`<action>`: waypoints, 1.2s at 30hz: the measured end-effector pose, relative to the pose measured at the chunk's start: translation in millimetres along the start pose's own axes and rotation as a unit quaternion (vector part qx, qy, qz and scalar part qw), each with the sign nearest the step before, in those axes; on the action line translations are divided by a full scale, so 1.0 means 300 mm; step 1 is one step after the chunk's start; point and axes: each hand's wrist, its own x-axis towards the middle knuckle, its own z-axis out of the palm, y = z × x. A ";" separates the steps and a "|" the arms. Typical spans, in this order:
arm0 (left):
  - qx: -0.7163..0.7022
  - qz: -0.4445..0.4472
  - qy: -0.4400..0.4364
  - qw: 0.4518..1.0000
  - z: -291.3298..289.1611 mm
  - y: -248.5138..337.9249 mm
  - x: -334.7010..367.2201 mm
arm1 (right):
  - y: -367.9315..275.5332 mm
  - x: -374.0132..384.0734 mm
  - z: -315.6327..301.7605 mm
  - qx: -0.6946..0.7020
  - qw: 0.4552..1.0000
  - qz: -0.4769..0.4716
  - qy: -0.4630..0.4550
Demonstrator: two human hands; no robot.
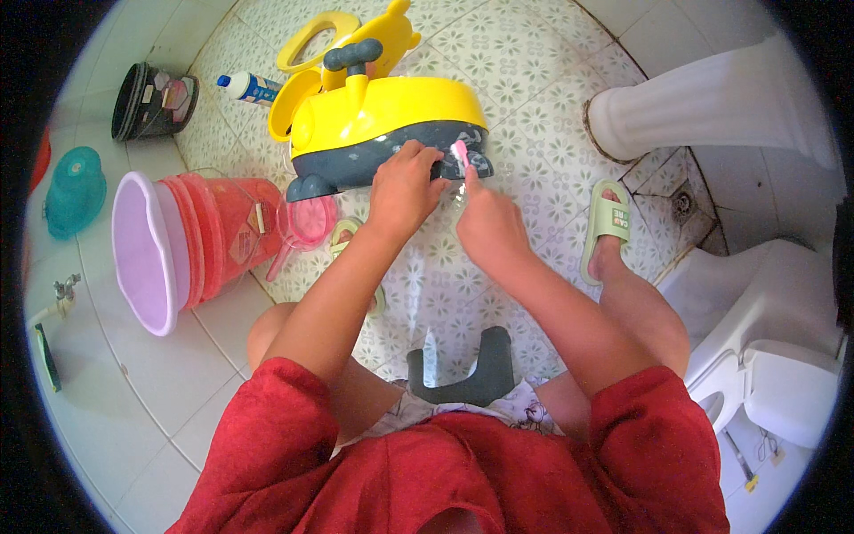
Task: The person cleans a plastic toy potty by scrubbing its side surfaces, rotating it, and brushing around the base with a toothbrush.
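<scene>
A child's potty (391, 111), with a yellow top, a dark grey base and grey handlebars, stands on the floor ahead of me. My left hand (405, 189) grips the near side of its grey base, fingers bent against it. In my right hand (492, 222) is a small pink brush (462, 153) that looks like a toothbrush, index finger stretched along it. Its head touches the base near the right end, where white foam clings. Behind the potty lie a yellow seat ring (313, 40) and a yellow lid (384, 43). The brush's handle is mostly hidden by my hand.
To the left are stacked red buckets (218, 227), a lilac basin (142, 254), a pink dipper (310, 222) and a black bucket (147, 102). A blue-capped white bottle (249, 87) lies behind. On the right are a white pedestal (694, 102), a floor drain (683, 203) and a toilet (792, 383).
</scene>
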 end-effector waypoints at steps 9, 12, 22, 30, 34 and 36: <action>0.006 -0.049 -0.060 0.997 -0.006 0.014 0.006 | 0.001 0.028 -0.107 -0.021 1.000 -0.001 0.022; -0.008 -0.022 -0.022 1.000 -0.006 -0.006 -0.005 | 0.002 0.035 -0.106 -0.012 0.999 -0.009 0.032; 0.008 -0.009 -0.018 1.000 -0.010 0.010 0.002 | 0.014 0.032 -0.113 -0.030 0.999 -0.042 0.008; 0.020 -0.013 -0.018 1.000 0.005 -0.005 -0.003 | -0.002 0.001 -0.039 -0.047 0.998 -0.043 -0.007; 0.018 -0.001 -0.018 1.000 0.004 0.010 0.008 | 0.025 0.033 -0.050 -0.048 0.999 -0.009 0.013; 0.009 -0.015 -0.026 1.000 0.008 0.020 0.014 | 0.080 0.073 -0.049 -0.023 0.999 0.021 0.007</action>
